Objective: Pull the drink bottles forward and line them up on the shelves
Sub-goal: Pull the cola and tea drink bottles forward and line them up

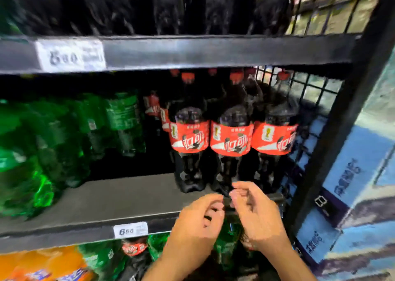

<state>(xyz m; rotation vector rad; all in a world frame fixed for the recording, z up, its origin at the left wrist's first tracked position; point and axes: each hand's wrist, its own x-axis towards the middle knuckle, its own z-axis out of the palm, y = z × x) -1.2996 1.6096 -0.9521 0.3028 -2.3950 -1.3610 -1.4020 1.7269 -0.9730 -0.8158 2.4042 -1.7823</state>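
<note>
On the middle shelf (119, 197), at the left, the green bottles (64, 135) stand crowded and uneven. Some are near the front and others set back, though blur hides their exact order. Right of them the shelf shows a bare strip behind its front lip, above a price tag (130, 230). Further right, three cola bottles (232, 139) stand upright in a row, touching side by side with labels facing out. They sit a little back from the lip, and more red caps show behind them.

Below and in front of the colas, the left hand (198, 223) hangs at the shelf edge with fingers loosely curled and nothing in them. Just beside it, the right hand (256, 214) is likewise relaxed and empty, its fingertips near the foot of the middle cola. A mesh panel (314, 88) closes the right end.

The cola row looks nearly faced, so the step in hand is probably a gap between grasps. The next move likely calls for taking one cola low on its body and sliding it to the lip, keeping it upright and level with its neighbours.
</note>
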